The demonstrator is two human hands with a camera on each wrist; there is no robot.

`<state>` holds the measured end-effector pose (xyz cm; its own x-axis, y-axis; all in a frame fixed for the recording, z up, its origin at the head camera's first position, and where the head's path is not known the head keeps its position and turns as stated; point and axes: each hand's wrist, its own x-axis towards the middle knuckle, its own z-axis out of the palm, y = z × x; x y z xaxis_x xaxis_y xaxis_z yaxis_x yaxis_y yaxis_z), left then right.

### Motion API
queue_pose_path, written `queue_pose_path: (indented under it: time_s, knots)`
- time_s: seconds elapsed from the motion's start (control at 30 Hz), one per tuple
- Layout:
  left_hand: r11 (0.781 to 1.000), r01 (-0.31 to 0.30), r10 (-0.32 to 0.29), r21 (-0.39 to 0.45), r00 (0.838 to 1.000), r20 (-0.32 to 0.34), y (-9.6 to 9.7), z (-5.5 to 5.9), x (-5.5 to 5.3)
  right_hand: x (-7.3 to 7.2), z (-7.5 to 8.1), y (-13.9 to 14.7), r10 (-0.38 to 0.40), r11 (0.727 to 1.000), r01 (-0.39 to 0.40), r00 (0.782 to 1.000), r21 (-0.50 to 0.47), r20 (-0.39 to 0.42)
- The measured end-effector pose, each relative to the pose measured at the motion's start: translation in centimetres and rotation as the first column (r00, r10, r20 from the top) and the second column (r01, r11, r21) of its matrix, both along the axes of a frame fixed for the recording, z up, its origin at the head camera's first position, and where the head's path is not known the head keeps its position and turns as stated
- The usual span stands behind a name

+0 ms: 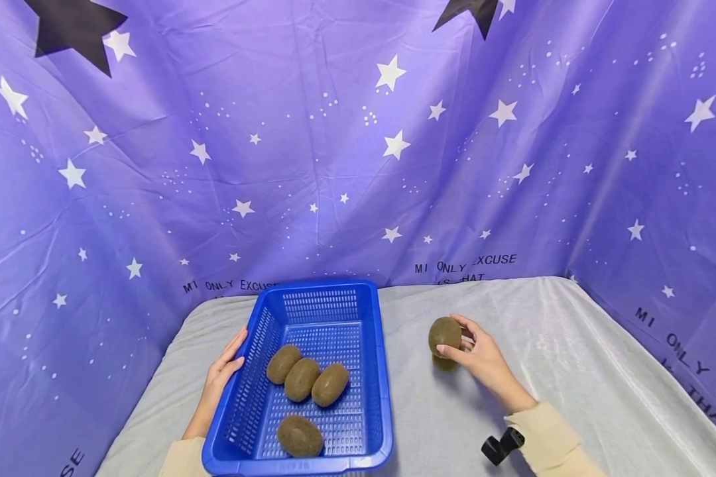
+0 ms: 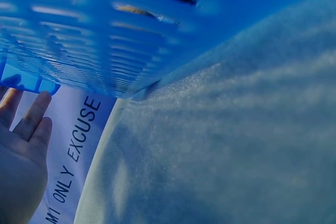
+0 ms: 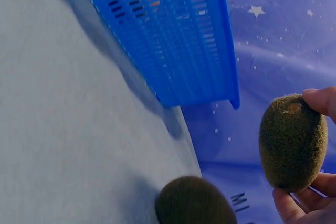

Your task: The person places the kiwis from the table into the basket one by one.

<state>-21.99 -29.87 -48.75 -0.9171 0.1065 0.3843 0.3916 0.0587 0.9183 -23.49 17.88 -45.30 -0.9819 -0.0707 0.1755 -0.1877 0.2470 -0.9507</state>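
My right hand (image 1: 483, 361) pinches a brown kiwi (image 1: 444, 334) between thumb and fingers, to the right of the basket. The right wrist view shows this kiwi (image 3: 293, 145) held apart from a second kiwi (image 3: 194, 203). That second kiwi (image 1: 445, 364) rests on the cloth, partly hidden by the held one. A blue plastic basket (image 1: 384, 397) contains several kiwis (image 1: 301, 379). Against its left side rests my left hand (image 1: 217, 377). In the left wrist view, the left hand's fingers (image 2: 34, 114) extend to the underside of the rim, fairly straight.
A light grey cloth (image 1: 549, 344) covers the table. Behind and on both sides hangs a purple curtain (image 1: 310, 165) with stars and printed words. A black strap piece (image 1: 502, 446) sits by the right sleeve (image 1: 545, 434).
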Motion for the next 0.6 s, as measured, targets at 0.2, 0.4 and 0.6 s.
queue_pose_path:
  time_s: [0.2, 0.4, 0.6]
  knots:
    - [1.000, 0.009, -0.009, 0.005, 1.000, -0.006, 0.0, -0.1, 0.0, 0.6, 0.6, -1.2, 0.033, 0.999, -0.033, 0.999, -0.002, -0.012]
    - [1.000, 0.011, -0.011, 0.008, 1.000, 0.008, 0.0, -0.1, 0.1, 0.9, 0.8, -2.1, 0.084, 0.996, -0.084, 0.996, -0.007, -0.032]
    - [1.000, 0.011, -0.011, 0.004, 1.000, 0.017, 0.0, 0.0, 0.1, 1.2, 0.9, -3.0, 0.106, 0.994, -0.107, 0.994, -0.013, -0.034]
